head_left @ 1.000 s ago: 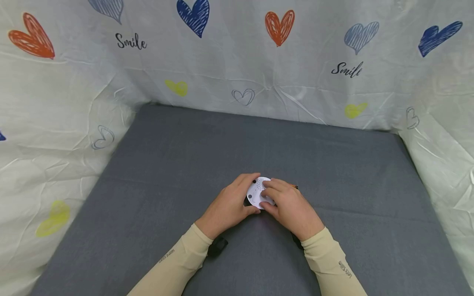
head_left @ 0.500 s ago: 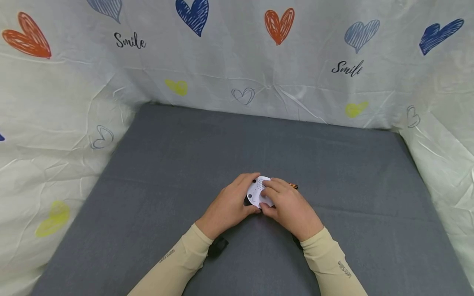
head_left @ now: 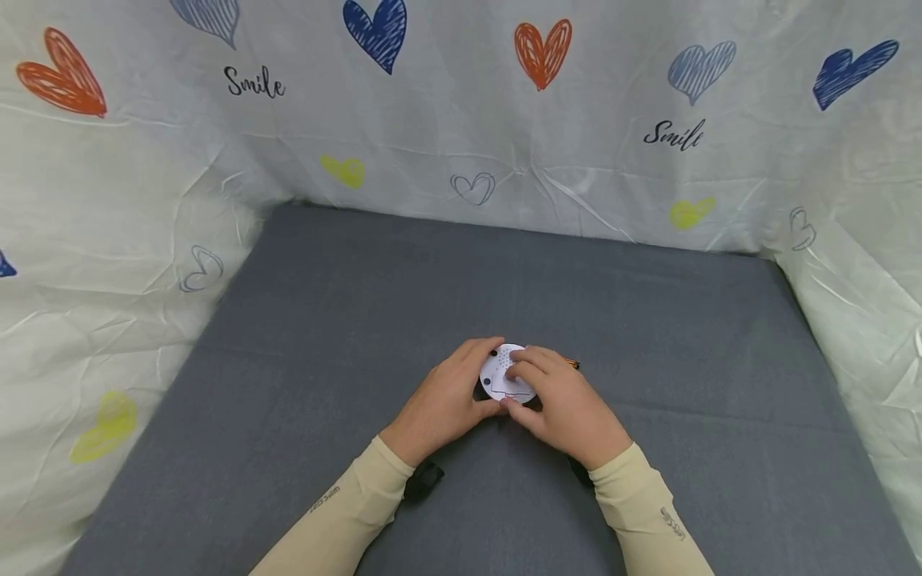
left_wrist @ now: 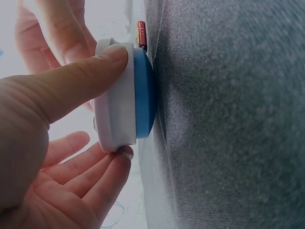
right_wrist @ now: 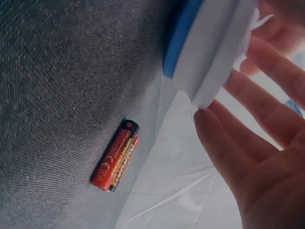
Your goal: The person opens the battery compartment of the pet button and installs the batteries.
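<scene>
A round white device [head_left: 497,378] with a blue dome [left_wrist: 144,93] facing down sits between both hands just over the grey cloth. Its upturned white face shows speaker holes and dark round feet. My left hand [head_left: 448,398] grips its left side, thumb along the near rim and fingers round the far side. My right hand [head_left: 569,406] holds the right part, fingertips bent onto the face and thumb at the near edge. A thin white flap [right_wrist: 263,21] sticks up among the right fingers in the right wrist view. Fingers hide part of the face.
Red, black and gold batteries [right_wrist: 114,157] lie on the grey cloth [head_left: 403,288] just right of the device, mostly behind the right hand in the head view. A white curtain [head_left: 432,120] printed with hearts surrounds the table at the back and sides.
My right thumb has shifted slightly toward the near edge of the device, and angular lines now show on its white face. The left hand keeps its hold; the batteries stay put.
</scene>
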`<state>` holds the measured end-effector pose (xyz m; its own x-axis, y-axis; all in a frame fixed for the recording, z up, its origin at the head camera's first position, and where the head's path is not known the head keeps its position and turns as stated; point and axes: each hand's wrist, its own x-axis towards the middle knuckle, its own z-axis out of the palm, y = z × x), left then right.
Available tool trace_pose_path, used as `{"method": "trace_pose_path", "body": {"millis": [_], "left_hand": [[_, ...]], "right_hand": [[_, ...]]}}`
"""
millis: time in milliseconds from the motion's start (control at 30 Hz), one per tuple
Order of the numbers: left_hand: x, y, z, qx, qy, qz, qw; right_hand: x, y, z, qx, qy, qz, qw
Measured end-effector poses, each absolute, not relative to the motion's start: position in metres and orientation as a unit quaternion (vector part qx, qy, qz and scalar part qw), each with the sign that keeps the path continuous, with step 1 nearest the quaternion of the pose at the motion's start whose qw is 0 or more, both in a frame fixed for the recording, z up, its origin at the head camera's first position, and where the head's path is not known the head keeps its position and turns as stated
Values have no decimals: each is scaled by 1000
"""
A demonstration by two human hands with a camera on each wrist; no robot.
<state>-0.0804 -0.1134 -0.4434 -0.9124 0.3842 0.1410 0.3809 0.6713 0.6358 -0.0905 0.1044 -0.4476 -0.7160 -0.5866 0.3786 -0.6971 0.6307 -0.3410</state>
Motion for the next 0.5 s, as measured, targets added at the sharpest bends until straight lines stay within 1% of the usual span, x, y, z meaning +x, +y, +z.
{"method": "trace_pose_path", "body": {"millis": [233, 500], "left_hand": [[-80, -112, -444, 209, 917, 339, 0], [-82, -113, -445, 206, 916, 345, -1]], "right_hand": [[-93, 111, -450, 356, -888, 268, 112], [-92, 107, -450, 379, -879, 250, 143]]}}
